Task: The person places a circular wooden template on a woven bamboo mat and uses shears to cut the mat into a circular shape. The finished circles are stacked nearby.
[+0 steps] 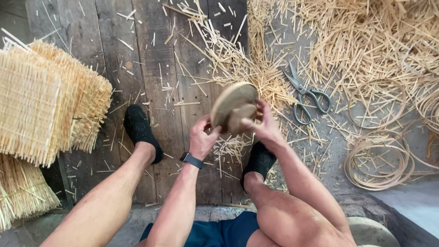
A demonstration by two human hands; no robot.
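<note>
My left hand [202, 137] and my right hand [263, 126] both grip a round, shallow woven bamboo piece [233, 104], held tilted above the plank floor between my knees. The left hand holds its lower left rim; a dark watch sits on that wrist. The right hand's fingers curl over its right side, thumb pressing on the inner face. My feet in black socks rest on the planks below.
Metal scissors [305, 93] lie on the floor to the right among bamboo offcuts. Coiled bamboo strips [379, 160] lie at the right. A stack of woven mats [43, 100] stands at the left. A round wooden stool edge [372, 231] shows at the bottom right.
</note>
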